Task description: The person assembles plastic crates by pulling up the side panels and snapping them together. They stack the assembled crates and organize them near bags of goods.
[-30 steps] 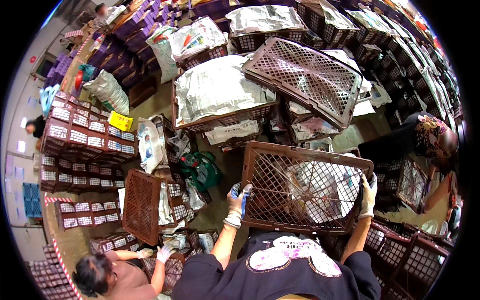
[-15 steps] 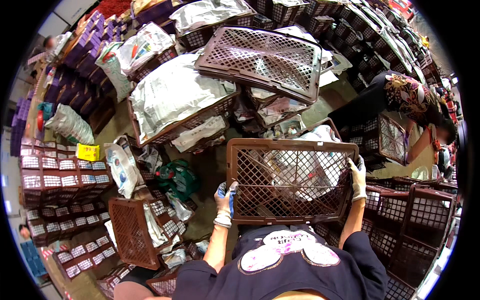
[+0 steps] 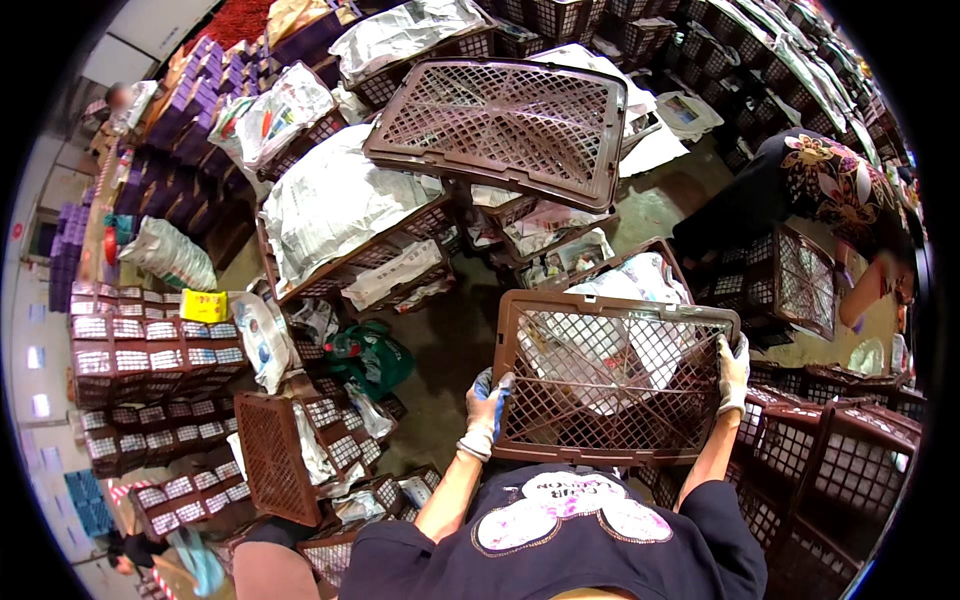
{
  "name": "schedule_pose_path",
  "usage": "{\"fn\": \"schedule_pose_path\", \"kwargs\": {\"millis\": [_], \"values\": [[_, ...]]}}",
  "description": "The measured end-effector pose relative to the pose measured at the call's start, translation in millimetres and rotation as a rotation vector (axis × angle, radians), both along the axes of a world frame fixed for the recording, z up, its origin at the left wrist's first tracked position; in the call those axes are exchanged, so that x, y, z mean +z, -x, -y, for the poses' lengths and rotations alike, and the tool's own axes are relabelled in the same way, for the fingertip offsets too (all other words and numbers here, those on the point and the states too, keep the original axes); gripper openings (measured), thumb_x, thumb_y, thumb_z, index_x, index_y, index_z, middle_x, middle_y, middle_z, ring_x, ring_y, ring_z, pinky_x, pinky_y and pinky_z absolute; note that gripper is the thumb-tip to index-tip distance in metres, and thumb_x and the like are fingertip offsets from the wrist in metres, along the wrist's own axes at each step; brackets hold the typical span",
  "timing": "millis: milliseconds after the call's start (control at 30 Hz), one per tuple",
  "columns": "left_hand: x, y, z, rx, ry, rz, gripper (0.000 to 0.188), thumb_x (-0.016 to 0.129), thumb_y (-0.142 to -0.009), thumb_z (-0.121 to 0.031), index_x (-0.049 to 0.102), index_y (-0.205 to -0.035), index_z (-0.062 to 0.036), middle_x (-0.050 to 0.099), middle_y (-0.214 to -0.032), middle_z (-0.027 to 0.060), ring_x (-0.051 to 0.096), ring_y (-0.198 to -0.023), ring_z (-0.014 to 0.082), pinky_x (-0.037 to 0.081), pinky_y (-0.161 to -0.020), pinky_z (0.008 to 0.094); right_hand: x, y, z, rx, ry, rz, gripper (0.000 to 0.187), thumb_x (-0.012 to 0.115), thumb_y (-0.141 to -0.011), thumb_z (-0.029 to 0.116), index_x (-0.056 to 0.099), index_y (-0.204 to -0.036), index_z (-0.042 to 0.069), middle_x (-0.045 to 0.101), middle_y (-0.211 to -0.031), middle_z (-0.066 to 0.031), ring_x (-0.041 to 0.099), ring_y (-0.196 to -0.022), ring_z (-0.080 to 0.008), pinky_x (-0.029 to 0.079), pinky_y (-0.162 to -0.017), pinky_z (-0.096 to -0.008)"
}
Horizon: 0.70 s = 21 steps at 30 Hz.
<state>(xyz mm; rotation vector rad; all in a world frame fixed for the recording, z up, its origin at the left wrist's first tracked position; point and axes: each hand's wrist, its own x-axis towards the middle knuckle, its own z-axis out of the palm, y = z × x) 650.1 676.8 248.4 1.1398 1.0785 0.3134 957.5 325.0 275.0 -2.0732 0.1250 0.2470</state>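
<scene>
Between my hands is a brown plastic lattice crate lid [image 3: 600,437], held tilted in front of my chest. My left hand [image 3: 485,412], in a white glove with blue on the palm, grips its left edge. At the right edge, my gloved right hand [image 3: 734,375] is closed round the rim. Just beyond the lid, partly seen through its mesh, stands a brown crate with white newspaper [image 3: 640,278] on top. Another lattice lid [image 3: 500,125] lies across newspaper-covered crates ahead of me.
On the right, a person in a flowered top [image 3: 835,180] bends over a crate [image 3: 805,280]. Crate stacks [image 3: 150,350] stand at left, others [image 3: 850,440] at lower right. A green bag [image 3: 370,360] and a leaning brown lid [image 3: 278,458] are left of me.
The lid and both my hands sit further right and slightly lower in view, still gripped at both edges. Much of the scene has shifted as my head turned.
</scene>
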Motion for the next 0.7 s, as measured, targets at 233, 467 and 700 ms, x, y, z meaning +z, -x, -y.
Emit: {"fn": "schedule_pose_path", "kwargs": {"millis": [233,467,700], "values": [[7.4,-21.9,26.1,0.02,0.027,-0.041,0.029,0.07,-0.084,-0.016,0.063,-0.107,-0.0002,0.064,-0.092,-0.0018,0.056,-0.078,0.0059,0.046,-0.07,0.0216,7.4,-22.8,1.7,-0.083,0.197,0.039,0.054,0.067,-0.083,0.027,0.047,-0.125,-0.002,0.059,-0.115,-0.0152,0.057,-0.102,-0.0219,0.043,-0.091,-0.0322],[-6.9,-27.0,55.8,0.067,0.109,-0.042,0.027,0.069,-0.085,-0.017,0.063,-0.105,-0.0012,0.063,-0.091,-0.0022,0.054,-0.078,0.0064,0.046,-0.069,0.0214,9.3,-45.6,1.8,0.044,0.051,0.06,0.057,0.061,-0.089,0.028,0.041,-0.134,-0.001,0.053,-0.127,-0.0137,0.051,-0.113,-0.0212,0.036,-0.099,-0.0305],[-6.2,-31.8,66.0,0.072,0.103,-0.112,0.03,0.07,-0.084,-0.023,0.064,-0.104,-0.0028,0.063,-0.09,-0.0018,0.053,-0.079,0.0077,0.045,-0.073,0.024,22.4,-51.8,-12.7,0.01,0.289,0.079,0.06,0.064,-0.086,0.034,0.043,-0.128,-0.004,0.055,-0.122,-0.0193,0.053,-0.11,-0.0264,0.038,-0.095,-0.0327]]}}
